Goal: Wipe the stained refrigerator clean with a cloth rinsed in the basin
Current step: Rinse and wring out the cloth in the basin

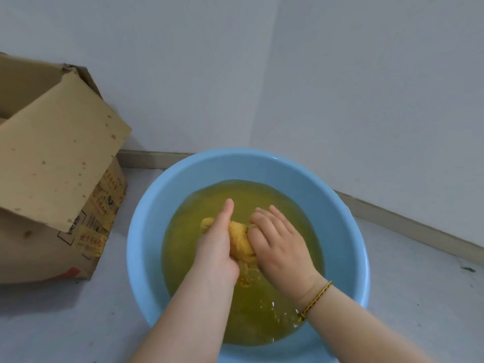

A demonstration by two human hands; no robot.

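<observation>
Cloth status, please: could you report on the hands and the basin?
Left hand and right hand grip the bunched cloth over the basin, water yellowish. Refrigerator not in view. Cardboard box beside basin, clear of hands.

Open cardboard box on floor

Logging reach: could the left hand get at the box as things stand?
Probably yes: the box stands just left of the basin with bare floor between, though the left hand grips the cloth.
</observation>
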